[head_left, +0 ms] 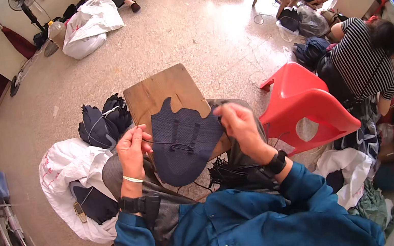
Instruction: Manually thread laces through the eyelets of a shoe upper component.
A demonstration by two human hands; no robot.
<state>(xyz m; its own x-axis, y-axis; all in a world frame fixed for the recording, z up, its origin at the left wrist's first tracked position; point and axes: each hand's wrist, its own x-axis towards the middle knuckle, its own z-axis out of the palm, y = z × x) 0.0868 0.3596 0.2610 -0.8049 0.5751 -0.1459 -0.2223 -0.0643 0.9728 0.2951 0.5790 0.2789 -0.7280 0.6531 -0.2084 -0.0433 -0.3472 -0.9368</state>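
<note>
A dark navy knitted shoe upper (182, 162) lies flat on a wooden stool top (161, 83) in front of me, overlapping its near edge. Two rows of darker lacing strips run down its middle. My left hand (131, 150) is closed, thumb and fingers pinching a thin black cord (160, 143) at the upper's left side. From there the cord stretches to the lacing strips. My right hand (239, 122) is closed just beyond the upper's right edge. Whatever its fingertips hold is too small to make out.
A red plastic chair (301, 98) stands close on my right, beside a seated person in stripes (362, 58). Bundled dark pieces (97, 126) and a white sack (66, 161) sit on my left. Black cords (228, 172) hang between my knees. Another sack (91, 24) lies farther off.
</note>
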